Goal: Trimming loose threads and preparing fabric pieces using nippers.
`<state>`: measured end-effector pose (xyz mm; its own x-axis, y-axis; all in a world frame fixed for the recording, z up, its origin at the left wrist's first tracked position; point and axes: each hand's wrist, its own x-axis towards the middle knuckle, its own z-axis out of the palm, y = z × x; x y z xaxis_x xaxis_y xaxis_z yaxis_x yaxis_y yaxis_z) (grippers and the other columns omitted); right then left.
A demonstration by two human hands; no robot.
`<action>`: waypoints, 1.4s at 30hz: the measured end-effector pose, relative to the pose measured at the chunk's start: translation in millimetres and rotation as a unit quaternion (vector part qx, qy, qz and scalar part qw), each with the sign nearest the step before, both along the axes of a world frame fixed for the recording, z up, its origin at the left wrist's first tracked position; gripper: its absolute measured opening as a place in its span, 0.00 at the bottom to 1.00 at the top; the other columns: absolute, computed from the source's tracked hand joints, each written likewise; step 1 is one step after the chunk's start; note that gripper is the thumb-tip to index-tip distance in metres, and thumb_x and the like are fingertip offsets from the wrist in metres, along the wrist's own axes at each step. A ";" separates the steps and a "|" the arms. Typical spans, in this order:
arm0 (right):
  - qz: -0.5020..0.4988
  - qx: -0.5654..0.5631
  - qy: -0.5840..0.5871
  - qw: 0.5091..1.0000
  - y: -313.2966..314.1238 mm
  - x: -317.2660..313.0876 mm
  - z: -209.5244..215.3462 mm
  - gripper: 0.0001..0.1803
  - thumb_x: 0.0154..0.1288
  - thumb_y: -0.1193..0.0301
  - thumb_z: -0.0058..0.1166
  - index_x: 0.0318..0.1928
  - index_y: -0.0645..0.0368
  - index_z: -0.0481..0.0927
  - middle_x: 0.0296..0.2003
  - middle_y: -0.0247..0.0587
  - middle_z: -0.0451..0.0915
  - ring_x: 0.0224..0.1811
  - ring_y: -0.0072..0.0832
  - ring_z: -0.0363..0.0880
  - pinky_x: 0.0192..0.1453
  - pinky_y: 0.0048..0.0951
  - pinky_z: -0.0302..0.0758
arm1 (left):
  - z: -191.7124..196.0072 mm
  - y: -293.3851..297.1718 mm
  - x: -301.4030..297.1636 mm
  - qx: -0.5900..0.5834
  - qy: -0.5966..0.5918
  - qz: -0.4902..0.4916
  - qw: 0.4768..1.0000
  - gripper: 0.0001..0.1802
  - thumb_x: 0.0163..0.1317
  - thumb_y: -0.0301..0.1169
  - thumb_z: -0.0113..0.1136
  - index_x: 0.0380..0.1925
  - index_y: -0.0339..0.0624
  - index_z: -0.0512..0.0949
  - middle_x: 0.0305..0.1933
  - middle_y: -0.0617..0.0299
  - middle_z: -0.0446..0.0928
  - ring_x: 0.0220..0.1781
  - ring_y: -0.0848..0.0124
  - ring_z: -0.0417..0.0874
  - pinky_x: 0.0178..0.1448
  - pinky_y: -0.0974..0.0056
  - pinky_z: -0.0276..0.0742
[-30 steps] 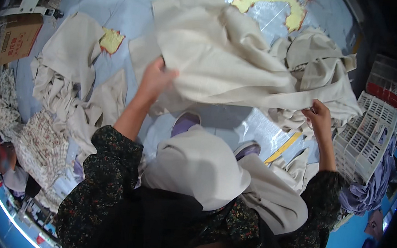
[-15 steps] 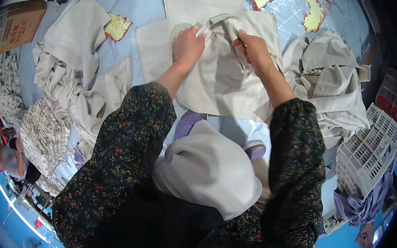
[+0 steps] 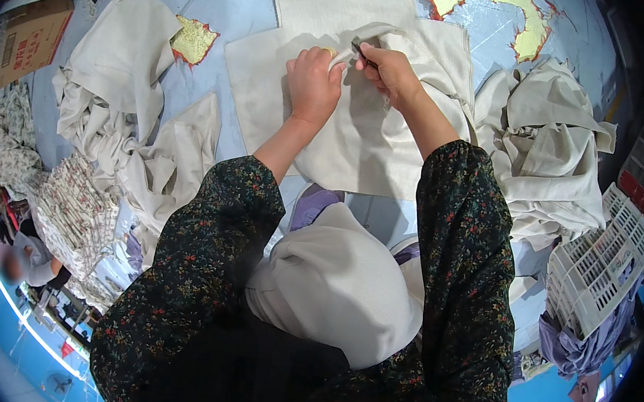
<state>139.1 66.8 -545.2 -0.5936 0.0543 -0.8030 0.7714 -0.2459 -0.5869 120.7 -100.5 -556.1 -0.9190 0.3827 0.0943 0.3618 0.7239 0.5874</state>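
A cream cloth piece (image 3: 357, 154) lies spread on the floor before me, its upper part lifted into folds. My left hand (image 3: 313, 89) is closed, pinching a gathered edge of this cloth; something yellow shows at a fingertip. Just to its right, my right hand (image 3: 391, 75) is closed round a small dark pointed tool (image 3: 363, 51), its tip close to the pinched edge. Whether the tip touches the cloth I cannot tell. More flat cream cloth (image 3: 339, 3) lies under and beyond the hands.
Crumpled cream cloth heaps lie left (image 3: 119, 68) and right (image 3: 552, 152). A white plastic basket (image 3: 596, 259) stands at the right, a cardboard box (image 3: 33, 42) at the far left. Floral fabric (image 3: 76, 210) is piled at the left, near another person (image 3: 33, 260). Yellow patches (image 3: 532, 28) mark the floor.
My right hand has moved left with the dark tool, closer to my left hand. The left hand still pinches the cloth. The whole view has shifted slightly.
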 end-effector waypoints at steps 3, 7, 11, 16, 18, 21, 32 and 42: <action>-0.035 0.022 0.063 0.997 -2.2 10.9 9.3 0.23 0.75 0.52 0.48 0.26 0.54 0.80 0.14 0.21 0.60 0.15 0.15 0.50 0.20 0.24 0.47 | -10.3 -13.7 -2.5 -0.018 -0.011 0.026 0.999 0.13 0.56 0.35 0.67 0.36 0.39 0.79 0.38 0.57 0.78 0.49 0.55 0.77 0.51 0.50 0.68; -0.248 0.023 0.058 0.967 21.6 48.7 27.7 0.23 0.76 0.54 0.46 0.33 0.59 0.81 0.15 0.22 0.60 0.15 0.14 0.51 0.19 0.22 0.48 | 5.8 9.1 -9.4 -0.047 0.005 0.003 0.999 0.16 0.56 0.34 0.67 0.43 0.39 0.80 0.43 0.51 0.80 0.48 0.49 0.78 0.53 0.49 0.71; -0.446 0.003 0.052 0.894 57.9 87.2 18.3 0.26 0.79 0.52 0.39 0.41 0.64 0.80 0.17 0.23 0.62 0.14 0.14 0.51 0.18 0.21 0.48 | -2.0 89.0 -47.3 0.124 0.113 -0.210 0.963 0.09 0.58 0.31 0.66 0.37 0.42 0.82 0.44 0.59 0.78 0.51 0.57 0.77 0.54 0.51 0.69; -0.485 -0.065 -0.035 0.872 61.7 120.5 4.8 0.26 0.80 0.55 0.36 0.41 0.66 0.78 0.18 0.24 0.62 0.14 0.15 0.51 0.18 0.22 0.48 | -19.3 135.3 -18.0 -0.029 0.118 -0.334 0.935 0.07 0.54 0.25 0.62 0.34 0.44 0.83 0.43 0.61 0.78 0.52 0.61 0.76 0.54 0.56 0.68; -0.483 -0.051 -0.073 0.871 56.5 123.0 5.0 0.26 0.80 0.55 0.35 0.40 0.65 0.76 0.18 0.25 0.62 0.14 0.16 0.51 0.18 0.22 0.49 | -22.0 133.6 -14.5 -0.061 0.115 -0.341 0.931 0.08 0.52 0.23 0.61 0.33 0.44 0.83 0.42 0.61 0.78 0.52 0.62 0.76 0.53 0.57 0.67; -0.493 -0.062 -0.059 0.866 56.2 119.7 3.6 0.26 0.80 0.54 0.34 0.37 0.63 0.76 0.17 0.25 0.63 0.14 0.16 0.51 0.18 0.23 0.48 | -26.2 129.6 -17.3 0.000 0.120 -0.271 0.955 0.06 0.51 0.21 0.59 0.29 0.43 0.80 0.36 0.62 0.76 0.48 0.61 0.76 0.50 0.56 0.68; -0.515 -0.062 -0.027 0.854 53.8 104.8 0.9 0.27 0.81 0.52 0.33 0.34 0.60 0.74 0.17 0.26 0.63 0.13 0.17 0.51 0.17 0.24 0.47 | -2.9 120.3 -14.1 0.017 0.114 -0.245 0.963 0.05 0.54 0.26 0.65 0.31 0.43 0.79 0.35 0.62 0.75 0.44 0.62 0.77 0.47 0.57 0.69; -0.574 -0.017 0.019 0.818 53.3 99.3 1.8 0.23 0.80 0.54 0.37 0.37 0.60 0.72 0.18 0.26 0.63 0.13 0.17 0.51 0.17 0.24 0.48 | 2.7 119.6 -12.9 0.037 0.125 -0.247 0.960 0.03 0.55 0.25 0.63 0.29 0.42 0.78 0.34 0.61 0.75 0.43 0.61 0.76 0.46 0.57 0.68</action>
